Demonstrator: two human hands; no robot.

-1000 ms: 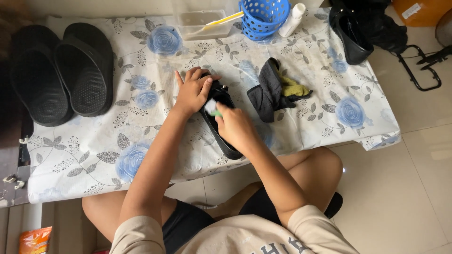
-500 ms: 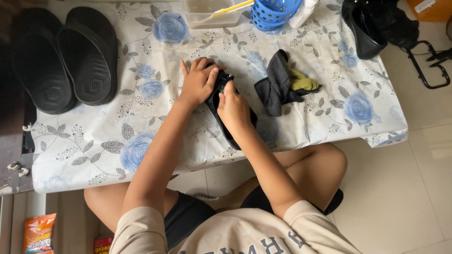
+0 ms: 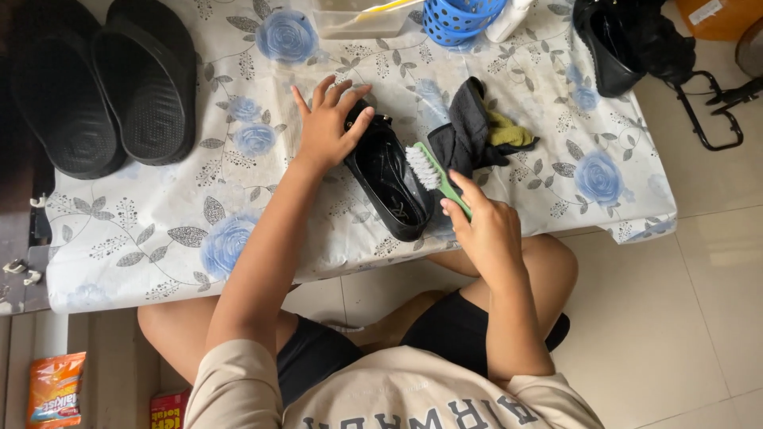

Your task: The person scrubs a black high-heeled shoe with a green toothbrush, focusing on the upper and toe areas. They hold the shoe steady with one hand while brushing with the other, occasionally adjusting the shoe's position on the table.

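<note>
**Desk:** What do you have in hand right now?

**Me:** My left hand point(image 3: 327, 127) lies flat on the black shoe point(image 3: 389, 184), fingers spread over its heel end, pinning it rather than gripping it. My right hand point(image 3: 486, 230) is curled around the handle of the green brush point(image 3: 435, 173), white bristles turned toward the shoe's side and close against it; I cannot tell whether they touch.

**Desk:** Where does the shoe sit?

**Me:** On the floral tablecloth point(image 3: 238, 206), near the middle of the table's near edge, toe pointing toward me. Just beside it, toward the right, is a crumpled dark cloth point(image 3: 470, 131) with a yellow rag point(image 3: 509, 135) tucked in.

**Desk:** How far along would you say?

**Me:** Midway, by my reckoning. The upper has a shine, yet the brush is at work on its side. A second black shoe point(image 3: 608, 52) waits at the far right corner, seemingly untouched, and the black sandals point(image 3: 103, 87) lie at the far left. A blue basket point(image 3: 461, 17) stands on the far edge.
</note>
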